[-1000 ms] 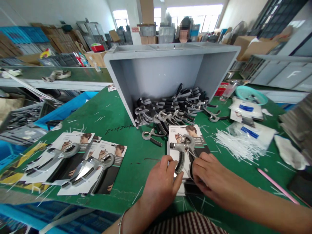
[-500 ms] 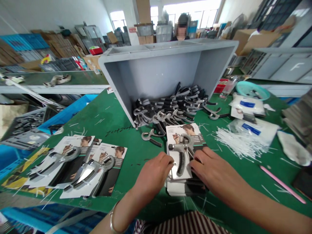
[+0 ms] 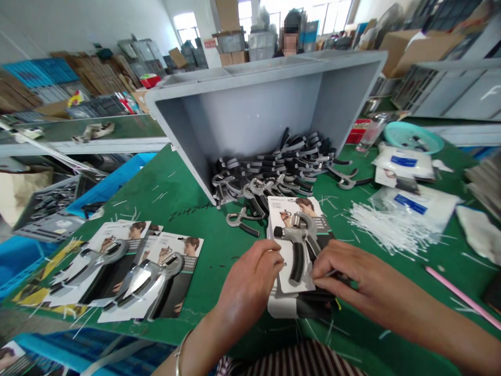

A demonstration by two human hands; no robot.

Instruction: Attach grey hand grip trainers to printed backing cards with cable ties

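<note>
A grey-and-black hand grip strengthener [image 3: 298,256] with a coil spring lies on a printed backing card [image 3: 282,209], on top of a stack of such cards [image 3: 284,308]. My left hand [image 3: 252,277] is closed at the card's left edge, fingertips bent over it; its thumb is mostly hidden. On the other side, my right hand [image 3: 348,269] makes a pinch beside the right handle. Whatever is between those fingertips is too small to make out. Just beyond the stack, a loose grip strengthener [image 3: 243,222] rests on the green table [image 3: 211,261].
A grey crate [image 3: 250,115] tipped on its side holds many grip strengtheners [image 3: 274,167]. Carded ones [image 3: 156,277] lie at left. At right are white plastic ties [image 3: 387,230], plastic bags [image 3: 415,203], a pink stick [image 3: 462,297] and a turquoise dish [image 3: 415,137]. A person [image 3: 291,39] is behind the crate.
My right hand has shifted slightly right and down, its fingers pinched nearer the handle's lower part. The left fingers have drawn back a little from the grip strengthener. The view has tilted slightly.
</note>
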